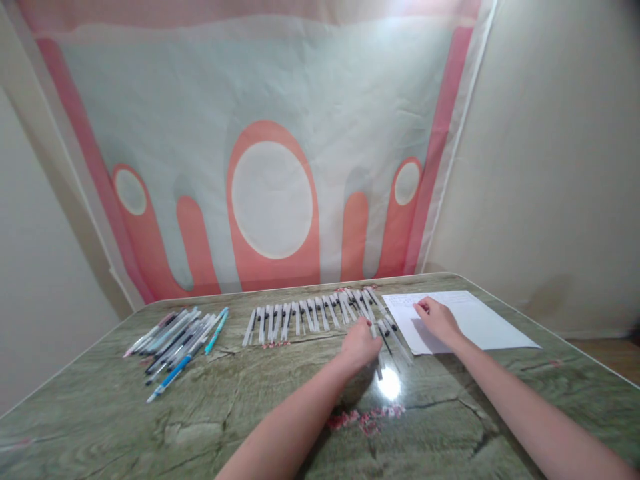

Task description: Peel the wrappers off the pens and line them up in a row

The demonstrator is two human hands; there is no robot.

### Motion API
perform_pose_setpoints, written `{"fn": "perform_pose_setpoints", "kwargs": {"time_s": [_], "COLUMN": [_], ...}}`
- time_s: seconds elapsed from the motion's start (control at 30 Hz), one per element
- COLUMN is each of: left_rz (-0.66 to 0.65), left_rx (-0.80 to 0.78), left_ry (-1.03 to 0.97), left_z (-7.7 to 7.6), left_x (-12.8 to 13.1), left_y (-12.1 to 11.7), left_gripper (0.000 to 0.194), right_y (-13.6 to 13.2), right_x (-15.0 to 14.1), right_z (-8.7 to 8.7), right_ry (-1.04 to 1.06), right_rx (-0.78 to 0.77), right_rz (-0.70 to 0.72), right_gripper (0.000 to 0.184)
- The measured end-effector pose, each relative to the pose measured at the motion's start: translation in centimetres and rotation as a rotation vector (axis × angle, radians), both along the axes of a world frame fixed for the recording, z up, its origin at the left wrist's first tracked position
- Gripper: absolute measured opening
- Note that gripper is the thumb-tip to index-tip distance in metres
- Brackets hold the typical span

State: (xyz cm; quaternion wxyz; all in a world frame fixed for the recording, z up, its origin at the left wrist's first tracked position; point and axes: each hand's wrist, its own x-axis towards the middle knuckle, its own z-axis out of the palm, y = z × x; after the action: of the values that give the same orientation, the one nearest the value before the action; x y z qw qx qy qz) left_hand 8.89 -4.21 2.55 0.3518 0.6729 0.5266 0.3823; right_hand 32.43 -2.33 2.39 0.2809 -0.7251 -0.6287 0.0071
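Observation:
My left hand point(361, 345) is low over the table with curled fingers, at the right end of a row of slim, translucent white pen-like pieces with black parts point(310, 313). A clear tube with a dark end point(379, 368) emerges beside its fingers; whether the hand grips it is hidden. Just to the right lie several more clear pen-like pieces point(393, 337), some with black bits. My right hand point(436, 320) hovers over or rests on a large white sheet of paper point(480, 327), thumb and fingertips pinched together. Anything between those fingertips is too small to make out.
A loose pile of pens point(175, 337) lies at the left of the table, with a blue pen point(173, 381) and a turquoise pen point(217, 330) at its edge. The marbled green table point(200, 433) meets a wall hanging point(273, 200) behind. Light glares near my left hand.

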Motion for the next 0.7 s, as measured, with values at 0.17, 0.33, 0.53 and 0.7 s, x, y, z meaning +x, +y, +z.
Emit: {"fn": "perform_pose_setpoints", "kwargs": {"time_s": [0.17, 0.33, 0.53, 0.7], "left_rz": [0.034, -0.068, -0.097, -0.266], "left_rx": [0.001, -0.127, -0.14, -0.113], "left_ry": [0.286, 0.588, 0.534, 0.328], "left_z": [-0.2, 1.0, 1.5, 0.8], "left_x": [1.4, 1.6, 1.4, -0.9], "left_y": [-0.1, 0.0, 0.0, 0.1], "left_gripper": [0.034, 0.046, 0.049, 0.048], "right_y": [0.4, 0.7, 0.4, 0.3], "right_x": [0.4, 0.3, 0.1, 0.2], "right_z": [-1.6, -2.1, -1.8, -1.8], "right_ry": [0.033, 0.045, 0.025, -0.016], "right_rx": [0.104, 0.089, 0.091, 0.057], "right_rz": [0.031, 0.072, 0.09, 0.097], "right_gripper": [0.033, 0.037, 0.037, 0.033]}}
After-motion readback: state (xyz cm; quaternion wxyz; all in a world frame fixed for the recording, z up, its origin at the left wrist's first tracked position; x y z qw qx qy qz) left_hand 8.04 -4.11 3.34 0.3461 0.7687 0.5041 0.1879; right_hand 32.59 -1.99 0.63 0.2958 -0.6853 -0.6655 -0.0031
